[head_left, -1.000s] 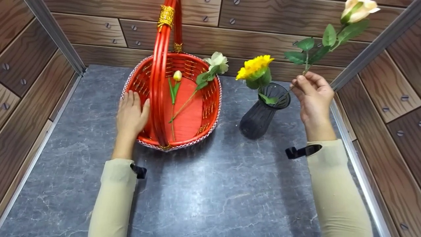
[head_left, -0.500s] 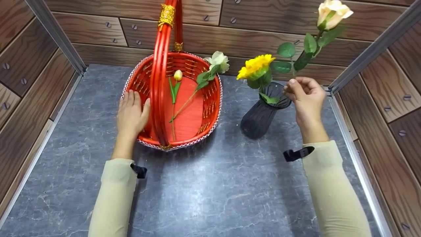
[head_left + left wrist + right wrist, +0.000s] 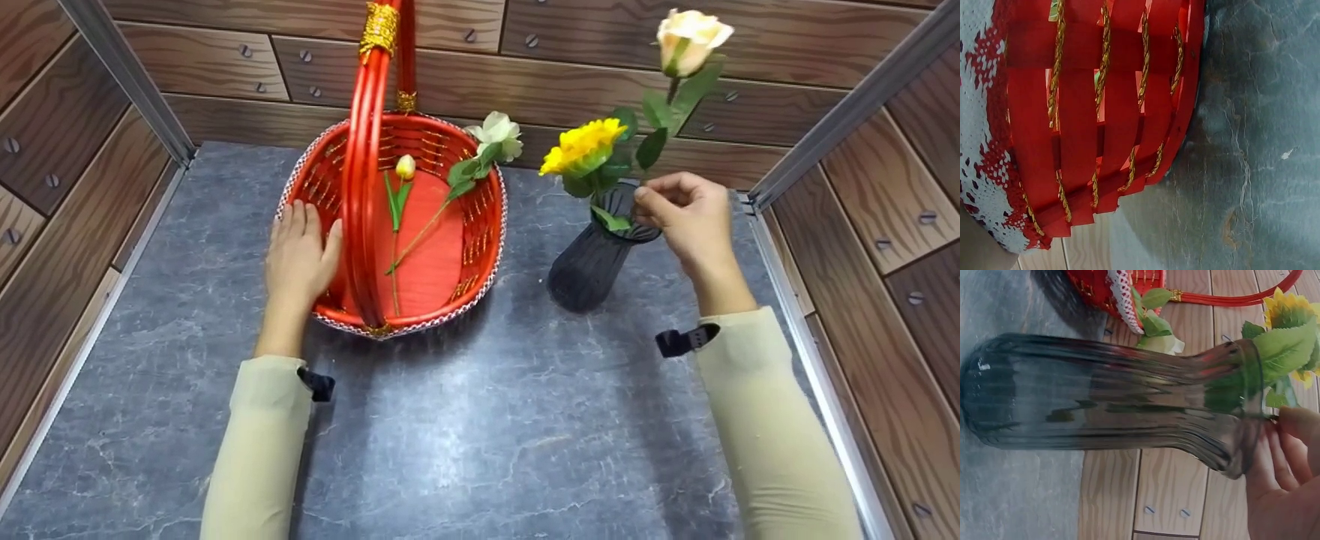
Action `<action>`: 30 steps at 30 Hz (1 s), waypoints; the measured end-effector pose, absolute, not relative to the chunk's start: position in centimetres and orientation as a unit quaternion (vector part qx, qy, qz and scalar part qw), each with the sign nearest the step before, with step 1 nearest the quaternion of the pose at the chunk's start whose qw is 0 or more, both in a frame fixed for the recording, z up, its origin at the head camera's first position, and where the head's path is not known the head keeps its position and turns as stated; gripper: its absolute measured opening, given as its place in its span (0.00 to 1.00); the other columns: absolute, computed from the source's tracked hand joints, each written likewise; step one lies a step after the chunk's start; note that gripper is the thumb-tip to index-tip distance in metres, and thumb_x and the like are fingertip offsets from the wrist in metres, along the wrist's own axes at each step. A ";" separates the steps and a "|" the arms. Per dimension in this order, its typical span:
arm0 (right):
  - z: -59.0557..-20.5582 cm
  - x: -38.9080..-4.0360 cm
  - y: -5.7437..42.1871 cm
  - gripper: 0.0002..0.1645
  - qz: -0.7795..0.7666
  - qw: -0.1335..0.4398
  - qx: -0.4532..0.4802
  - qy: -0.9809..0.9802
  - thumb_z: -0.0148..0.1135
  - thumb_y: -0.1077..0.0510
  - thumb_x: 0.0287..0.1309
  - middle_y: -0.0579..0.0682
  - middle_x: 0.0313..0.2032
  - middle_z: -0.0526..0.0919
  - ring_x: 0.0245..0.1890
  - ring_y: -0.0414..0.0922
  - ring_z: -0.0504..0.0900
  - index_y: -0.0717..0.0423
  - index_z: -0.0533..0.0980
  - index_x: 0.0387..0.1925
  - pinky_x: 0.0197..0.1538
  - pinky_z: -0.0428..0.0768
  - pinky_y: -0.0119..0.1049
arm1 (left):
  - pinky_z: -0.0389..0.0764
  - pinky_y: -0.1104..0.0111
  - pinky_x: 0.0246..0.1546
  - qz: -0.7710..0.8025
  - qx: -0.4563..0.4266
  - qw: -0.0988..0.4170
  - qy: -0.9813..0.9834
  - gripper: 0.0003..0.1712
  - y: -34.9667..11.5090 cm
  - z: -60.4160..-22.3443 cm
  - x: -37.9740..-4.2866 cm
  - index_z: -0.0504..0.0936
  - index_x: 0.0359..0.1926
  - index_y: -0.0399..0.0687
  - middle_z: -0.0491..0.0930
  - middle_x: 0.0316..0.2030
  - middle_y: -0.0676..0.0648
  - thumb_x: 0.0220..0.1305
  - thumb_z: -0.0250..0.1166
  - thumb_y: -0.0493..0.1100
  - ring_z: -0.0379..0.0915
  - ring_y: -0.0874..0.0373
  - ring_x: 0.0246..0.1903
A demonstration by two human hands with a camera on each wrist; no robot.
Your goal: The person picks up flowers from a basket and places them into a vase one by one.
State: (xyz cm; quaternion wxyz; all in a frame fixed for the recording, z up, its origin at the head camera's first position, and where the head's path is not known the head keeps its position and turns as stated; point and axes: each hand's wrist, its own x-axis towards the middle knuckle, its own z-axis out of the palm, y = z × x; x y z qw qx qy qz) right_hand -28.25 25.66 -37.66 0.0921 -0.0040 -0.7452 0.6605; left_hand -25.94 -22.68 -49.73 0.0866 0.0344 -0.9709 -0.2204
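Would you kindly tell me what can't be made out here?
Head view: top of the handle on the red basket, cut off by the upper edge.
Head view: part of the cream rose stem, hidden by the right hand.
Right wrist view: detail inside the vase, blurred behind tinted glass.

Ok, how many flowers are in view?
4: sunflower in the vase, rose in the right hand, tulip inside the basket, white flower leaning out of it. The handle could hide more.
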 end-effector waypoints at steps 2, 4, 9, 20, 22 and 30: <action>-37.3 -28.3 25.7 0.11 0.627 0.075 -0.007 -0.775 0.70 0.67 0.56 0.47 0.25 0.86 0.25 0.40 0.86 0.72 0.81 0.39 0.33 0.87 0.32 | 0.39 0.50 0.77 -0.220 0.034 0.088 -0.971 0.46 -22.7 -49.8 -26.0 0.56 0.74 0.30 0.49 0.76 0.31 0.76 0.33 0.66 0.38 0.39 0.77; -36.9 -28.5 25.7 0.12 0.592 0.059 -0.010 -0.804 0.70 0.65 0.57 0.45 0.25 0.87 0.25 0.39 0.87 0.71 0.81 0.40 0.33 0.86 0.31 | 0.39 0.50 0.77 -0.221 0.034 0.091 -0.971 0.45 -22.6 -49.8 -26.0 0.57 0.74 0.30 0.50 0.76 0.31 0.77 0.36 0.64 0.39 0.39 0.77; -36.4 -28.6 25.9 0.14 0.542 0.038 -0.022 -0.839 0.70 0.63 0.58 0.42 0.24 0.87 0.24 0.38 0.88 0.71 0.81 0.42 0.32 0.87 0.33 | 0.40 0.50 0.77 -0.227 0.033 0.096 -0.969 0.42 -22.6 -49.7 -26.0 0.58 0.73 0.29 0.51 0.75 0.31 0.77 0.40 0.61 0.40 0.39 0.77; -35.9 -27.6 26.1 0.08 0.615 0.041 -0.034 -0.787 0.71 0.65 0.56 0.48 0.27 0.88 0.25 0.41 0.88 0.67 0.84 0.38 0.33 0.87 0.34 | 0.38 0.50 0.77 -0.233 0.034 0.092 -0.968 0.43 -22.7 -49.6 -25.9 0.56 0.74 0.29 0.50 0.76 0.31 0.77 0.39 0.62 0.38 0.38 0.77; -35.7 -27.3 26.0 0.07 0.650 0.039 -0.029 -0.758 0.72 0.66 0.54 0.50 0.27 0.88 0.25 0.43 0.88 0.66 0.85 0.36 0.33 0.87 0.35 | 0.39 0.50 0.77 -0.234 0.035 0.092 -0.967 0.43 -22.7 -49.6 -25.9 0.56 0.74 0.29 0.50 0.76 0.31 0.77 0.39 0.62 0.38 0.38 0.77; -34.8 -25.6 24.2 0.08 0.734 0.043 0.011 -0.677 0.73 0.67 0.53 0.57 0.28 0.88 0.25 0.47 0.88 0.69 0.83 0.35 0.34 0.87 0.38 | 0.39 0.50 0.77 -0.238 0.034 0.094 -0.966 0.44 -22.7 -49.8 -25.9 0.56 0.74 0.30 0.50 0.76 0.31 0.77 0.39 0.63 0.39 0.38 0.77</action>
